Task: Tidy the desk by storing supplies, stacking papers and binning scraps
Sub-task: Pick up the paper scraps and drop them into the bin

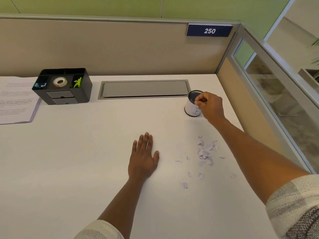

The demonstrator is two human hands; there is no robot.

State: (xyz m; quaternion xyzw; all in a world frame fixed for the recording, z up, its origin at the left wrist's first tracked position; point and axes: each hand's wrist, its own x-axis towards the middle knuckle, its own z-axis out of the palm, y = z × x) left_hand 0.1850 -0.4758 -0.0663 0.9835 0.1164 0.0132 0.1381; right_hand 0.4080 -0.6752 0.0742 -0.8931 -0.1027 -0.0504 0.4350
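Observation:
A small mesh bin cup (191, 107) with a white paper label stands at the right of the white desk (86, 161). My right hand (209, 106) hovers at the cup's rim with fingertips pinched together; whether a scrap is between them I cannot tell. My left hand (143, 157) rests flat on the desk, fingers straight. Several torn paper scraps (204, 153) lie scattered between my two arms. A black organiser (81, 94) at the back left holds a tape roll (60, 82), a green clip (78, 82) and blue clips (38, 85). A stack of printed papers (15, 99) lies left of it.
A grey cable hatch (144, 89) is set into the desk behind the cup. Beige partition walls close the back and right; a sign (209, 30) reads 250. Glass panels run along the right edge.

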